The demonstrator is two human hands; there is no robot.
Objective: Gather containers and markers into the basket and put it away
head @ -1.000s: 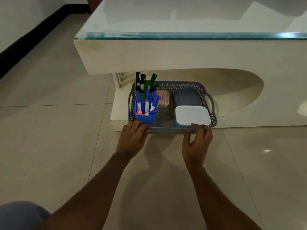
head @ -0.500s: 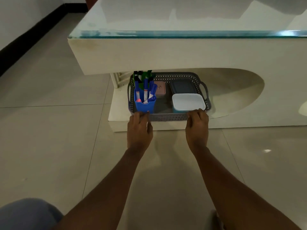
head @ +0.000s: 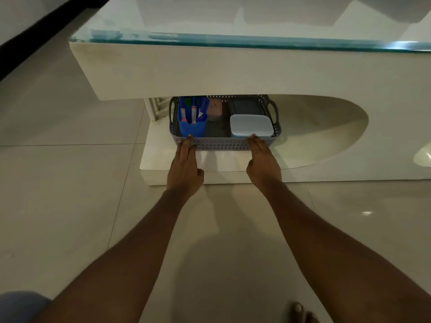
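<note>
Now the basket (head: 224,144) sits on the low ledge (head: 163,159) under the counter (head: 233,71). Its far half is beneath the counter's body and its near wall faces the person.

Inside the basket:
- At its left end stands a blue cup (head: 191,129) of markers (head: 193,110), their tops hidden by the counter's lower edge.
- At its near right lies a white-lidded container (head: 251,124).
- Behind that lies a dark container (head: 245,106).
- At the back, towards the middle, is a pink container (head: 214,108).

Both hands are flat, fingers straight and held together, thumbs out to the side, gripping nothing. The left hand (head: 184,169) touches the basket's near wall with its fingertips at the left corner, in front of the blue cup. The right hand (head: 263,164) does the same right of the middle, in front of the white-lidded container.

What matters for the coming move is that the basket lies straight ahead of the fingertips, with its long axis running left to right, across the line of the arms. Neither hand is clearly nearer, as both meet the wall at about the same depth. Any further push would therefore go along the basket's short axis, away from the person and deeper under the counter. With the contacts spread along the long side, equal pressure should send it in square, while an uneven push would likely swing one end.

Gathering looks finished, and the stowing seems nearly done. Whether the markers clear the underside of the counter cannot be told from here.
</note>
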